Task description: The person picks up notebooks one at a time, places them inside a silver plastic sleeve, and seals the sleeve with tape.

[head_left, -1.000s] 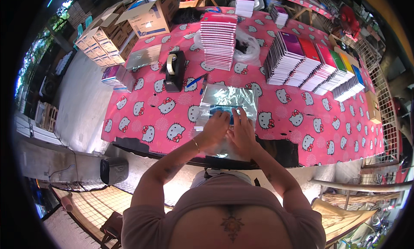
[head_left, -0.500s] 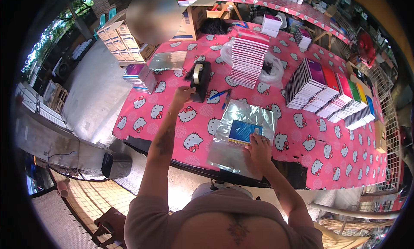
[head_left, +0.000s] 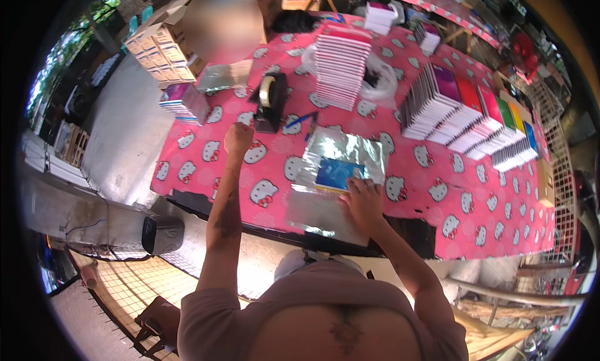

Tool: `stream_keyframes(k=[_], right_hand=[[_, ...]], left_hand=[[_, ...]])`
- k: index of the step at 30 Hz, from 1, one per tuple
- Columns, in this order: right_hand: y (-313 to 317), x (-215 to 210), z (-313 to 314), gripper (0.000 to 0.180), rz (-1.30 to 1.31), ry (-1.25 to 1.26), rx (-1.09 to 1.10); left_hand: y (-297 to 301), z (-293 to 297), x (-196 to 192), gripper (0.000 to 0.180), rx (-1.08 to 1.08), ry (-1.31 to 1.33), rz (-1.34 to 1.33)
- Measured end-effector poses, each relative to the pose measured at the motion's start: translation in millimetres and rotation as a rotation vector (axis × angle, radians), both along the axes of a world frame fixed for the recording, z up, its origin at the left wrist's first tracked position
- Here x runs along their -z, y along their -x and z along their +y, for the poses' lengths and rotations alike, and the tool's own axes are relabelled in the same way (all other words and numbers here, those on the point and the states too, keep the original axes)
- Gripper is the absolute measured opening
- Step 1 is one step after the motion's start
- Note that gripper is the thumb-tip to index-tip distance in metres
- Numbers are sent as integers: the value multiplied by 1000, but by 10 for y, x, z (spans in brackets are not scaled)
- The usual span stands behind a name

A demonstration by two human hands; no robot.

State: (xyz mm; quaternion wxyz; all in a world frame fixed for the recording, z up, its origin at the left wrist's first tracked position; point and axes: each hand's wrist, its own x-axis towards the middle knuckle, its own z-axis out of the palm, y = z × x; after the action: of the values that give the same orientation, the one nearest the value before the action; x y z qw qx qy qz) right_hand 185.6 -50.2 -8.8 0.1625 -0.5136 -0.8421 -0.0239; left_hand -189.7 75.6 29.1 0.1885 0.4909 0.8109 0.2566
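- Right hand (head_left: pixel 362 202): fingers spread and flat, pressing down on the near edge of the blue booklet (head_left: pixel 338 173); it grips nothing.
- Blue booklet: lies on a sheet of silvery wrapping film (head_left: pixel 340 150), which overhangs the near edge of the table (head_left: pixel 437 192) in front of the person.
- Left hand (head_left: pixel 238 138): stretched forward and loosely curled, just short of the black tape dispenser (head_left: pixel 270 102); at this size it is hard to tell whether the fingertips hold a strip of tape.
- Blue pen (head_left: pixel 300 119): lies between the dispenser and the far edge of the film.
- Tall stack of booklets (head_left: pixel 340 64): stands beyond the film, well apart from both hands.
- Slanting rows of coloured booklets (head_left: pixel 465 120): fill the table to the right.
- Open cloth shows between the left hand and the film, and along the near right edge.
- Small stack of books (head_left: pixel 182 102): sits at the table's left edge.
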Motion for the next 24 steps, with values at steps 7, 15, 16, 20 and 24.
stream_keyframes(k=[7, 15, 16, 20, 24], right_hand=[[-53, 135, 84, 47, 130, -143, -98], [-87, -2, 53, 44, 273, 51, -143], [-117, -64, 77, 46, 245, 23, -145], [-138, -124, 319, 48, 122, -17, -177], [-1, -161, 1050, 46, 286, 743, -92]], left_hand=[[-1888, -748, -96, 29, 421, 42, -414], [-2004, -792, 105, 55, 489, 304, 313], [-1973, -808, 142, 53, 497, 265, 351], [-1910, -1112, 41, 44, 582, 185, 417], [-2145, -1401, 71, 44, 857, -504, 472]])
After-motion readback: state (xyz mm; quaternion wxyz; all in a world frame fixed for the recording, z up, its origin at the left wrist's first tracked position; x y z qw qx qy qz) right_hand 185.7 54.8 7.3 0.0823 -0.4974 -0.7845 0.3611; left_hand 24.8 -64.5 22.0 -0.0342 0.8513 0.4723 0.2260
